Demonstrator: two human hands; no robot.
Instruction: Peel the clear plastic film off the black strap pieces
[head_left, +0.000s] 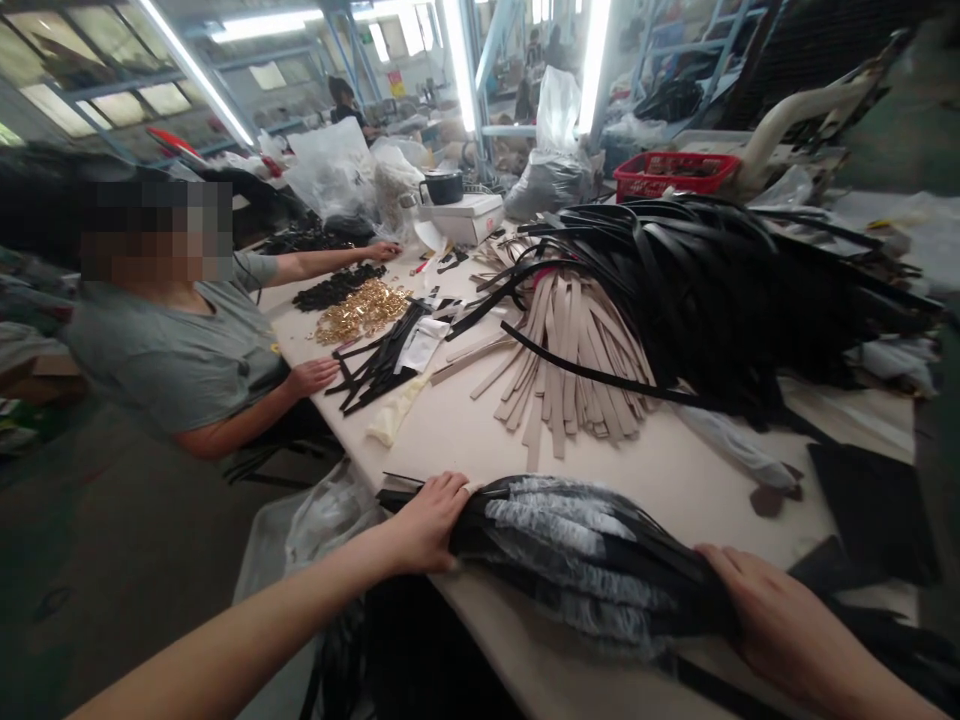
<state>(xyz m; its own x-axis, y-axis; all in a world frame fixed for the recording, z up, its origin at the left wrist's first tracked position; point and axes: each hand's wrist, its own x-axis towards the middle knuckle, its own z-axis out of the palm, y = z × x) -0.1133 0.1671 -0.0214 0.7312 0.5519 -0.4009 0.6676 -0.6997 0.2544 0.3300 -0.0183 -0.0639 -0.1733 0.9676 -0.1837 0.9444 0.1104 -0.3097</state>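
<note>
A thick bundle of black straps (517, 560) lies across the front edge of the table, with white, frayed-looking patches along its middle. My left hand (431, 520) is wrapped round its left part, fingers over the top. At the right part my right hand (772, 610) is closed round the same bundle; its fingertips are mostly hidden behind the straps. Just beyond the bundle, a fan of beige straps (566, 360) is spread on the table. A large heap of black straps (697, 280) lies behind and to the right of it.
A co-worker in a grey shirt (180, 370) sits at the left, near gold metal fittings (364, 310) and short black strips (386, 360). A red basket (675, 175) stands at the back right. Below the table's left edge is a plastic-lined bin (292, 530).
</note>
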